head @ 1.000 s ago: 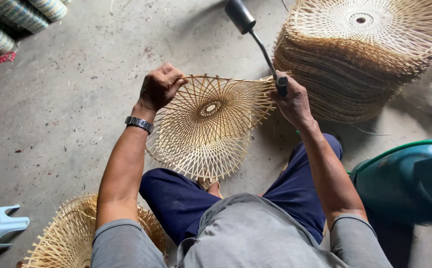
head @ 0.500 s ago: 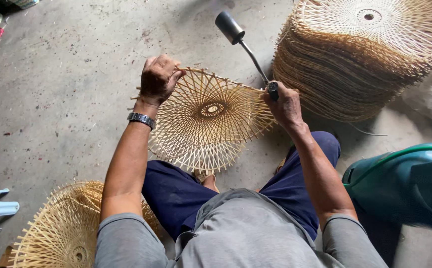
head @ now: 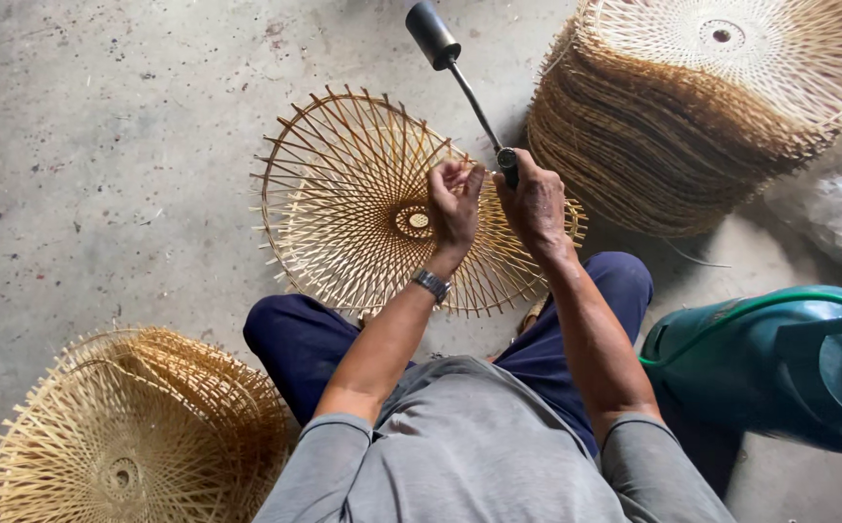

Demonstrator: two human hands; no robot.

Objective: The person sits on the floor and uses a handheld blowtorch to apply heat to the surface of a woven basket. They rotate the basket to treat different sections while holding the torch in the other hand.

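A round woven bamboo frame [head: 353, 199] with thin spokes rests over my lap and the floor. My left hand [head: 455, 199] lies over its right part, fingers curled, touching the spokes near the rim. Beside it, my right hand [head: 534, 199] grips the handle of a gas torch [head: 459, 77], a thin metal tube ending in a black nozzle that points up and away from me. The two hands nearly touch. A watch sits on my left wrist.
A tall stack of the same woven frames [head: 711, 107] stands at the upper right. A smaller pile of frames [head: 130, 436] lies at the lower left. A green gas cylinder [head: 779, 368] with a hose is at my right. The concrete floor [head: 101, 145] is bare at the upper left.
My left hand has let go of the frame's far left rim and moved right, next to my right hand. The frame has dropped flatter and shifted left.
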